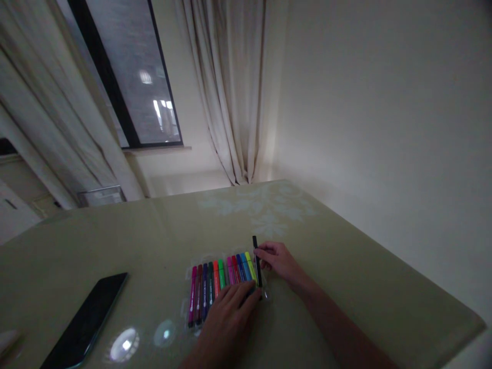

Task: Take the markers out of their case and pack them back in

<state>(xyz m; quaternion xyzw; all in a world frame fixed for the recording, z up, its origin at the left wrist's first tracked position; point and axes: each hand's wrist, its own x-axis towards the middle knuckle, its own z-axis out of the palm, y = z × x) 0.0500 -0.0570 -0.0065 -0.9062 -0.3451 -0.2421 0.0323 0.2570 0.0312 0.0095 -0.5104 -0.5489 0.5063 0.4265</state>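
A row of coloured felt-tip markers [210, 279] lies in a clear plastic tray [185, 310] on the table. At the tray's right end, my right hand [279, 261] is closed, with thumb and fingers pinching a black marker [257, 261] near its upper end. The black marker is slightly tilted beside the yellow marker [250, 266]. My left hand [234, 307] lies over the lower part of the markers with its fingers stretched out, hiding several of them. Its fingertips are close to the black marker's lower end; whether they touch it I cannot tell.
A black smartphone [86, 320] lies on the greenish table cover [161, 241], left of the markers. A pale object [7, 341] shows at the left edge. Beyond the table are curtains [234, 102], a window [134, 72] and, on the right, a plain wall [384, 113].
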